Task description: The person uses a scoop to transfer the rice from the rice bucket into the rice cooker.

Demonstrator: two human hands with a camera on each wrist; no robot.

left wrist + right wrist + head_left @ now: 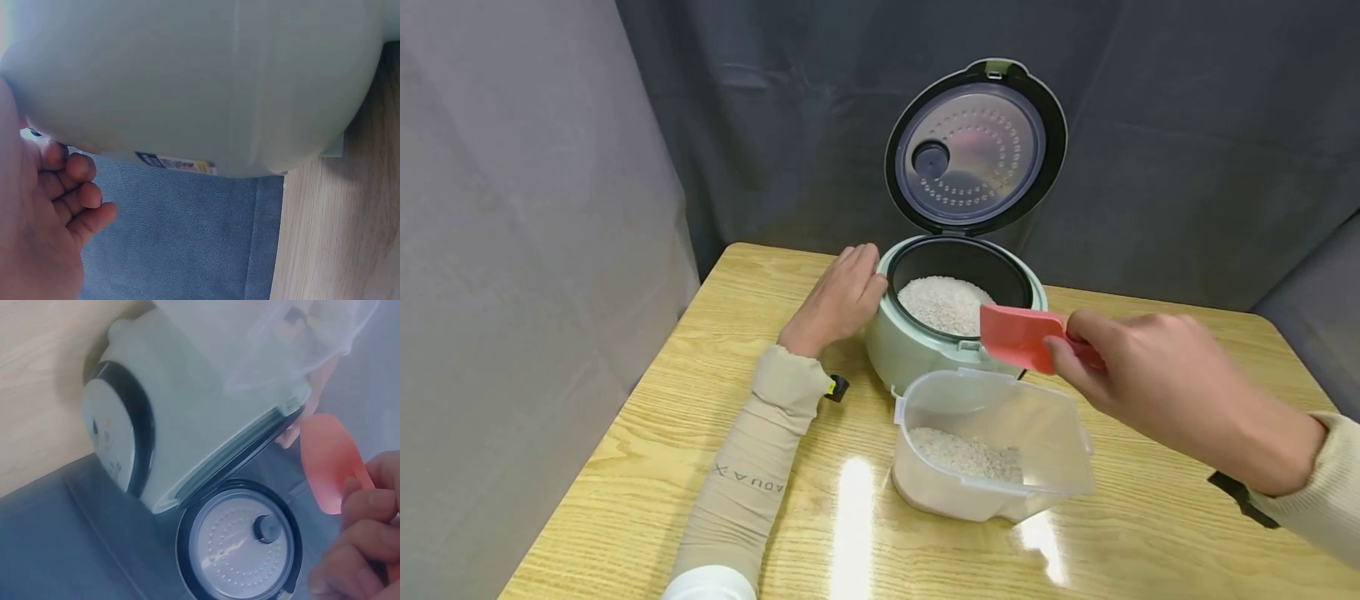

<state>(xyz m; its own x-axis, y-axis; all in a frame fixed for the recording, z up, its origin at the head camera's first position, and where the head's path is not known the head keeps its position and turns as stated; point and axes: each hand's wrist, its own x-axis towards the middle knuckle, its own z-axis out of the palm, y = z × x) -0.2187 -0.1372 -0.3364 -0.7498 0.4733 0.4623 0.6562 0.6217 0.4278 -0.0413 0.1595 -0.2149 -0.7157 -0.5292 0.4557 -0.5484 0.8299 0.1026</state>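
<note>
The right hand (1157, 383) pinches the handle end of the small, flat, red plastic scoop (1018, 336), which looks light and stiff, over the pale green rice cooker (917, 346), while the left hand (838, 296), fingers loosely together, rests on the cooker's side.

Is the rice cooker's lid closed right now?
No, the rice cooker has its lid swung up and open, with white rice visible in the inner pot.

The right hand (1157, 379) is covering the red scoop's (1018, 336) handle; the frame edge is cropping the rice cooker (200, 81) in the left wrist view.
</note>
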